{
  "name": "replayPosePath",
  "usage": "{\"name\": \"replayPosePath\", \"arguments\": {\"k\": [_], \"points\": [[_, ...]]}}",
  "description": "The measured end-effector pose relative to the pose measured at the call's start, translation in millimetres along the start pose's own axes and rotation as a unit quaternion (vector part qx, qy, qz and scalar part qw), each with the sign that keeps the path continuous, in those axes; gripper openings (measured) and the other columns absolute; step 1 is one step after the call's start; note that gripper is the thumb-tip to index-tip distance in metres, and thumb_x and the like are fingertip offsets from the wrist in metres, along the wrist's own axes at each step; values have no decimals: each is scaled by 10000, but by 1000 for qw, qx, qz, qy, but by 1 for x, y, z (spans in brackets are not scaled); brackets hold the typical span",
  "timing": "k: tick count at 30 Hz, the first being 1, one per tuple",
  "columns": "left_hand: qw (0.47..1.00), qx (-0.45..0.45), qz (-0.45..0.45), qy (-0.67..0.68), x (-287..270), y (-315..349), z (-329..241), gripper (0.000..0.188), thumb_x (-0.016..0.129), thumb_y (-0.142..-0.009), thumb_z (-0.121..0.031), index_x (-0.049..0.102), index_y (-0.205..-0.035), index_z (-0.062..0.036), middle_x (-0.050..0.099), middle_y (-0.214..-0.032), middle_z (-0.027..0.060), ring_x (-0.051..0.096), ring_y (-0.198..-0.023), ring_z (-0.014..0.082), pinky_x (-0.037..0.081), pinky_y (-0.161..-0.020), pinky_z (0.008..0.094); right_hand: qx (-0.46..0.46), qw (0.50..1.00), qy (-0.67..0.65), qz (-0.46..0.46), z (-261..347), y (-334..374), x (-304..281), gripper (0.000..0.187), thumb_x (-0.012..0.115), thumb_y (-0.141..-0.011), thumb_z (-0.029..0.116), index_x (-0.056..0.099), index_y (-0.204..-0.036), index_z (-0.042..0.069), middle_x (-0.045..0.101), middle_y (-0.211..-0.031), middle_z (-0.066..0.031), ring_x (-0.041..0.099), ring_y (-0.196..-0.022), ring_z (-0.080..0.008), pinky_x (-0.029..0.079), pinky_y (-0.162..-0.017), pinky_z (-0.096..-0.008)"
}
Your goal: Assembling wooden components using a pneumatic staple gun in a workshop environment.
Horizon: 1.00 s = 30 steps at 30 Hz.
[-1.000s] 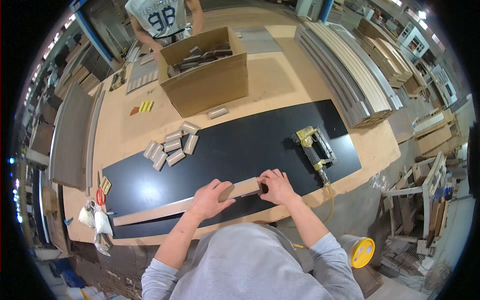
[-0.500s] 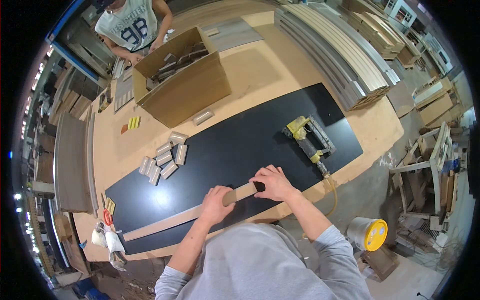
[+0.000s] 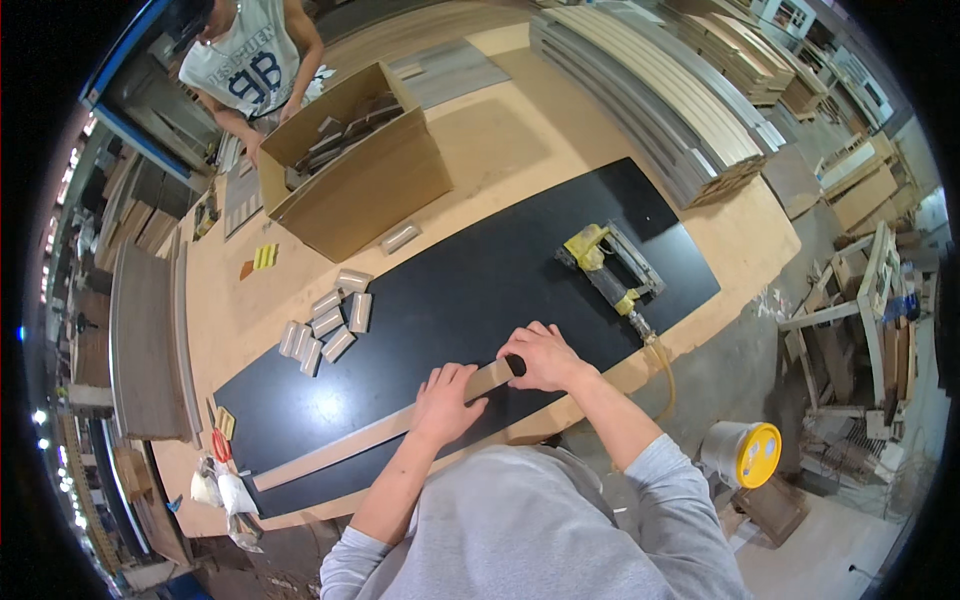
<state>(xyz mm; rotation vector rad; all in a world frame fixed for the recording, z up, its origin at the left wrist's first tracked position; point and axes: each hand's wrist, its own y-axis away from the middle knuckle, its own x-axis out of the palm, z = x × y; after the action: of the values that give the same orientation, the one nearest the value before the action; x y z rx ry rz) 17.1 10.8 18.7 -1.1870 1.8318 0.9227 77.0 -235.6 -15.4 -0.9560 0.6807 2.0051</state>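
A long, light-brown wooden strip [image 3: 340, 440] lies slantwise across the near part of a black board [image 3: 460, 270]. My left hand [image 3: 446, 402] grips it near its right end, fingers over the top and thumb reaching along the near side. At that end my right hand [image 3: 545, 360] is closed around a small dark piece [image 3: 516, 365], which touches the strip; its exact kind is hidden by the fingers. Beyond the board's hose side lies a nail gun [image 3: 608, 268] wrapped in yellow tape. Several small wooden blocks [image 3: 327, 322] are grouped left of centre.
A cardboard box [image 3: 370, 200] of dark wood pieces stands at the far left, with a co-worker [image 3: 250, 70] behind it. Stacked grey boards [image 3: 650, 110] lie far right. Red-handled scissors [image 3: 221, 445] and plastic bags [image 3: 232, 490] sit at the left edge. A yellow-lidded bucket [image 3: 757, 455] stands right.
My left hand has shifted slightly right along the strip, its thumb now spread out. My right hand stays at the strip's end. The whole view has turned a little.
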Motion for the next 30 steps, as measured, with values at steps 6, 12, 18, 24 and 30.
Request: {"name": "replayPosePath", "arguments": {"k": [6,12,18,24,30], "points": [[1000,-5,16,-22,16,-13,0,526,827,-862,-271,637,-1323,-103,623,-1252,92,597,-1250,315,505,-1032,506,-3,1000,-1,15,0,-2,-7,464,914,-730,273,746,-1158,215,648,-1204,6,552,-1226,-271,438,-1068,-489],[1000,-19,2,-22,24,-17,-2,492,842,-840,-235,664,-1279,-99,629,-1213,103,604,-1232,327,508,-1017,513,2,999,-23,27,-7,-1,-3,494,909,-729,253,740,-1192,218,643,-1222,-6,551,-1251,-283,425,-1125,-540],[1000,-27,-2,-12,22,-18,-5,485,843,-821,-193,665,-1261,-92,634,-1173,108,611,-1182,346,514,-994,488,-38,998,-41,-19,-14,1,0,480,922,-711,258,746,-1154,203,648,-1190,-7,560,-1222,-266,443,-1055,-495],[999,-21,2,-33,21,-17,-12,481,848,-807,-171,667,-1242,-75,640,-1138,125,623,-1129,368,515,-976,483,-47,995,-49,-66,-18,2,13,436,902,-684,233,744,-1090,212,639,-1117,13,568,-1149,-253,444,-978,-463],[999,-22,7,-46,20,-20,-13,485,856,-794,-171,679,-1233,-66,654,-1118,135,633,-1114,366,516,-960,486,-35,997,-46,-44,-16,2,10,390,850,-734,192,757,-1113,189,660,-1149,-20,569,-1192,-269,444,-1007,-457]]}}
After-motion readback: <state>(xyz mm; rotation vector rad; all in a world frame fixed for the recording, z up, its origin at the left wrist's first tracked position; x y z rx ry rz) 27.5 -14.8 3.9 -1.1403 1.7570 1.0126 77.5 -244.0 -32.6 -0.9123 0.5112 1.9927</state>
